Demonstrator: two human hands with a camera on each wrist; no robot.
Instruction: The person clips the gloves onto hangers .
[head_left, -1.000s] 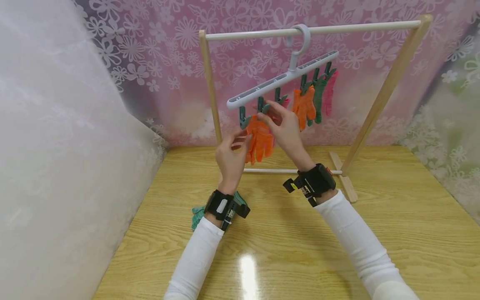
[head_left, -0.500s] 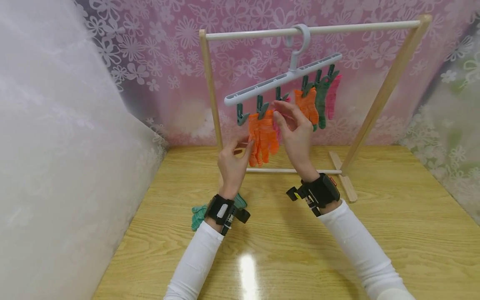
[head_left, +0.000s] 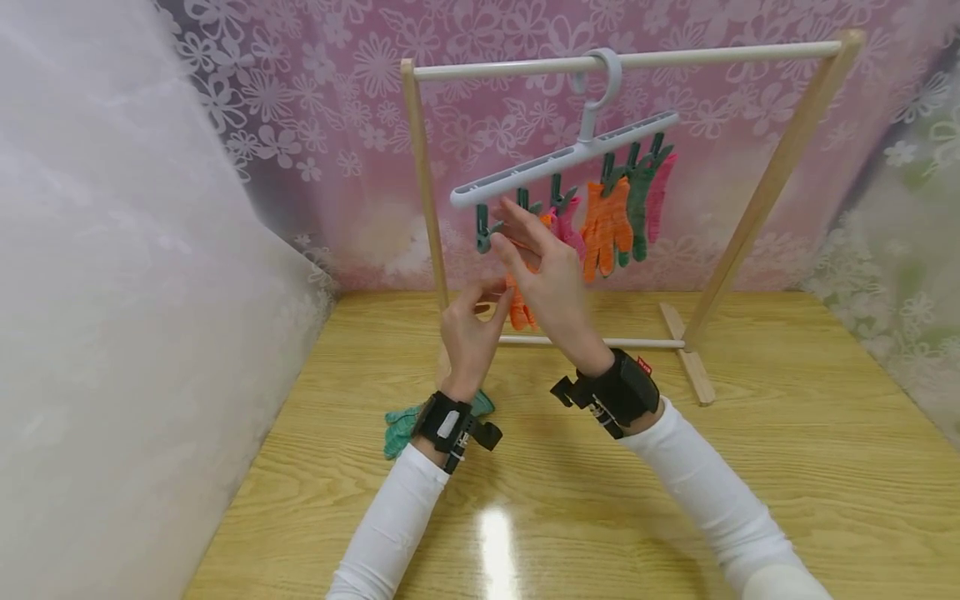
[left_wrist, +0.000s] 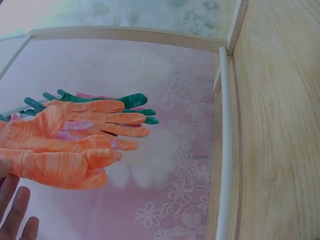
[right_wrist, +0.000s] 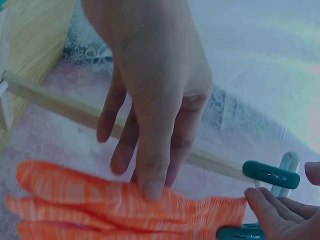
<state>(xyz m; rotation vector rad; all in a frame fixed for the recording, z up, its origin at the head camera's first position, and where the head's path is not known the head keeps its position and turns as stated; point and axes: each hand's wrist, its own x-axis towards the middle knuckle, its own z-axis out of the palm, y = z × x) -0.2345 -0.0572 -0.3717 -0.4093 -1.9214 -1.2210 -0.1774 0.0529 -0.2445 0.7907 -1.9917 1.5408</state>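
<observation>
An orange knit glove (right_wrist: pixel 100 200) hangs by its cuff from a dark green clip (right_wrist: pixel 242 233) on the grey hanger (head_left: pixel 517 175). My left hand (head_left: pixel 468 342) pinches the glove's side edge, thumb in front and fingers behind. My right hand (head_left: pixel 558 283) is raised across the glove in the head view, hiding much of it. Its fingers are spread from the thumb, close to the leftmost clip (head_left: pixel 483 229), which bears nothing. In the right wrist view, its fingertips (right_wrist: pixel 255 197) are right at the cuff's corner.
Further right on the hanger hang a pink glove (head_left: pixel 568 225), another orange glove (head_left: pixel 607 221), a green glove (head_left: pixel 639 217) and a second pink one (head_left: pixel 660 200). The hanger hooks over the rack's white bar (head_left: pixel 517 68). A teal glove (head_left: pixel 401 432) lies on the wooden table (head_left: pixel 600 517).
My right hand was at the second clip, drew back to the right, then moved left towards the leftmost clip. My left hand stayed by the glove's edge, slightly lower. The hanger swung slightly.
</observation>
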